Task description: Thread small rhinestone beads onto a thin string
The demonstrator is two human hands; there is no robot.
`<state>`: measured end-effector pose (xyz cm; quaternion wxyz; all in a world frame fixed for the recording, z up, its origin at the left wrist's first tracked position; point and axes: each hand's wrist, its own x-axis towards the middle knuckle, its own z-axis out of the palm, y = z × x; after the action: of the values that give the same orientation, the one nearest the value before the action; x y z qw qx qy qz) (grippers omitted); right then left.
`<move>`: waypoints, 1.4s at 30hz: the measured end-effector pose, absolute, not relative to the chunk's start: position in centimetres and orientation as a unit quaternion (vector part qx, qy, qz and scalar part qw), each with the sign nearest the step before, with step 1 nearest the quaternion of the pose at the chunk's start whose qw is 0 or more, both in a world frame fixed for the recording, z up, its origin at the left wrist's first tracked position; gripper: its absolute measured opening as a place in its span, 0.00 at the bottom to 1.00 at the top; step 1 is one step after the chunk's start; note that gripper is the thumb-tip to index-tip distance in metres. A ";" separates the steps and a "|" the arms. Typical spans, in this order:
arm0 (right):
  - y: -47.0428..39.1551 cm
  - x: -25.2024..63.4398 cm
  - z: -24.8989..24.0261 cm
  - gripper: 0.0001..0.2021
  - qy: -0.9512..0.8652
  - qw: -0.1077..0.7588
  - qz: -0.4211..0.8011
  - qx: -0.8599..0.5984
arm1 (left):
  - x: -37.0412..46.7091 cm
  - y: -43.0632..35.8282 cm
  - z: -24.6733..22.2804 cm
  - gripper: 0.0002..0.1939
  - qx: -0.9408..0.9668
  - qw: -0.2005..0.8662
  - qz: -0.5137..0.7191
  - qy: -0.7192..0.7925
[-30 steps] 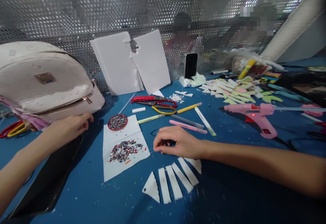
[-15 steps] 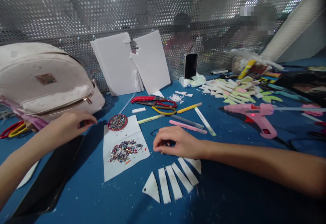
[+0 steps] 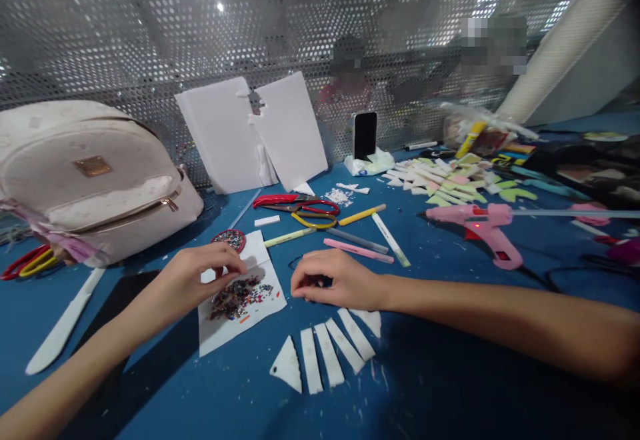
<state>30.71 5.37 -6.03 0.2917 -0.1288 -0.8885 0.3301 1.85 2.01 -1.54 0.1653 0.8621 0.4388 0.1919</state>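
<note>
- Left hand (image 3: pixel 200 277) has moved off the backpack (image 3: pixel 95 180) side, now over the loose beads (image 3: pixel 245 299); right hand (image 3: pixel 340 279) about where it was. White knife (image 3: pixel 65 330) now in full view, left of the left forearm.
- Left hand hides part of the loose beads and the lower edge of the red-rimmed dish (image 3: pixel 231 239). Black flat item (image 3: pixel 120 293) partly under left forearm, outline unclear.
- Upper ends of some white pieces (image 3: pixel 330 353) sit close under right wrist; can't tell if covered.
- Left: half-closed, thumb and forefinger tips close together just above the beads. Can't tell if a bead is pinched.
- Right: loosely curled, side down on the worktop (image 3: pixel 170 387). Inside of fingers dark; can't tell if gripping anything.
- Beads on white paper (image 3: pixel 213 335), between the hands. White pieces in a fish-like row, nearer the wearer than right hand.
- Pink glue gun (image 3: pixel 480 223) beyond right forearm, red light on.
</note>
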 end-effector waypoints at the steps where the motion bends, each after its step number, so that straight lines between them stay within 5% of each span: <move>1: 5.4 30.7 -6.1 0.05 -0.889 0.293 0.327 -0.128 | 2.1 2.0 -1.6 0.09 0.863 0.163 0.197 0.435; 18: 5.2 30.7 -5.8 0.05 -0.848 0.328 0.386 -0.154 | 8.4 -1.6 -4.8 0.06 0.689 0.245 0.421 0.537; 42: 5.3 30.8 -6.0 0.04 -0.878 0.349 0.307 -0.112 | 8.3 -2.8 -5.6 0.03 0.713 0.288 0.391 0.505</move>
<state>30.79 5.26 -6.05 0.3495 -0.1117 -0.8782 0.3070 8.30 -2.77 -5.63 0.2877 0.7134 0.5050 0.3914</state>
